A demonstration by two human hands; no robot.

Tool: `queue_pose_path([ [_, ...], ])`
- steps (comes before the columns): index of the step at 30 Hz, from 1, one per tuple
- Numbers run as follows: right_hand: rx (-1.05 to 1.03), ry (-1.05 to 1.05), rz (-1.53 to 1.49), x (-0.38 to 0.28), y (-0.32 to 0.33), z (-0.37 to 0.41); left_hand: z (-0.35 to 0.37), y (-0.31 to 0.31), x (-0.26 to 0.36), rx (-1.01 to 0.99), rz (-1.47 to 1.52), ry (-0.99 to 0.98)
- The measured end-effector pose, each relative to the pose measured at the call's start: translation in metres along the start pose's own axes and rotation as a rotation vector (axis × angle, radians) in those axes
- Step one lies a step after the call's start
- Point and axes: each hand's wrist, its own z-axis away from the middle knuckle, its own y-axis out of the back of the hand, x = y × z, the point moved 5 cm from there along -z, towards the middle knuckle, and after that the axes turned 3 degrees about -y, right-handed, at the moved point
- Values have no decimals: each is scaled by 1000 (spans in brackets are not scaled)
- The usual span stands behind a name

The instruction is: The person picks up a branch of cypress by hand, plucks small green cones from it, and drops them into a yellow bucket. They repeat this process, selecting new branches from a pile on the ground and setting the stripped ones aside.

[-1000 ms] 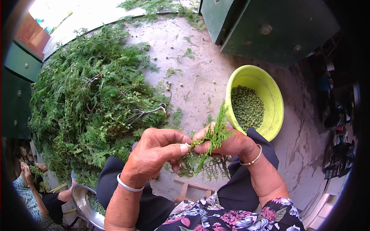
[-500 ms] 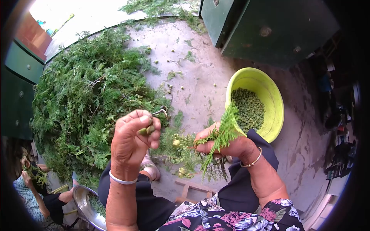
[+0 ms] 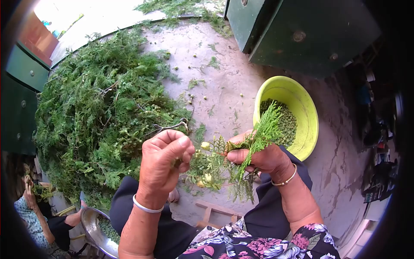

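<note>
My right hand (image 3: 271, 160) is closed around a green conifer sprig (image 3: 268, 123), with its flat fronds standing up past the thumb and more hanging below. On the sprig's left side show a few pale yellow-green cones (image 3: 208, 178). Just left of it, my left hand (image 3: 166, 157) is raised with its fingers curled in. Green cones (image 3: 177, 163) are mostly hidden inside those fingers. Close by my right hand stands a yellow bucket (image 3: 307, 112), partly filled with small round green cones (image 3: 286, 127).
A large heap of cut conifer branches (image 3: 103, 112) covers the floor at left. Loose cones and bits of foliage lie on the concrete floor (image 3: 224, 82). Another person (image 3: 36, 216) sits at lower left by a metal basin (image 3: 92, 228). Green cabinets (image 3: 302, 39) stand at upper right.
My left hand has moved right and slightly down, nearer the sprig, and its fingers now hide the cones more. The sprig in my right hand has tilted a little to the right.
</note>
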Motion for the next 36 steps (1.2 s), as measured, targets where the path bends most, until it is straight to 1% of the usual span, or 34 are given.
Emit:
queue_pose_path([
  [1,1,-2,0,1,1,-1,2,-6,1,0,2,2],
  [3,-61,45,48,1,-1,-4,8,-17,2,-39,-119,44],
  [4,-63,42,49,2,-2,-5,10,-21,1,-61,-112,84],
  [8,-60,-18,21,5,-6,-7,8,-18,-5,-111,-56,105],
  [10,-49,-34,17,7,-9,-8,6,-15,-1,-41,-37,37],
  [11,-16,7,-73,5,-11,-9,5,-13,0,-6,-28,3],
  [12,18,49,-162,4,-10,-9,4,-12,2,8,-96,-72],
  [13,21,52,-162,7,-10,-8,1,-11,2,4,-96,-73],
  [15,6,37,-286,15,-7,-8,-6,8,17,184,-66,-228],
  [17,-13,53,-223,22,1,-9,-13,30,31,267,171,-189],
  [19,-113,110,-310,20,4,-8,-14,23,27,180,239,-85],
  [20,-54,33,-312,10,1,0,-13,15,15,90,279,-2],
  [21,-49,31,-310,10,3,-1,-10,7,3,49,246,81],
  [23,-109,68,-363,13,3,-4,-3,-11,-11,-27,146,202],
  [25,-115,56,-357,15,1,-6,4,-26,-16,-136,50,202],
  [27,-124,85,-337,6,-3,-4,7,-34,-20,-215,42,170],
  [29,-134,59,-346,7,-3,-5,7,-37,-19,-171,-20,102],
  [31,-109,43,-331,9,-3,-7,4,-34,-21,-161,-18,114],
  [33,-127,35,-367,8,-4,-7,2,-32,-23,-149,-17,130],
  [35,-86,10,-377,10,-5,-7,0,-27,-18,-40,-60,-6],
  [36,-59,-19,-403,11,-7,-9,0,-26,-8,57,-201,-65],
])
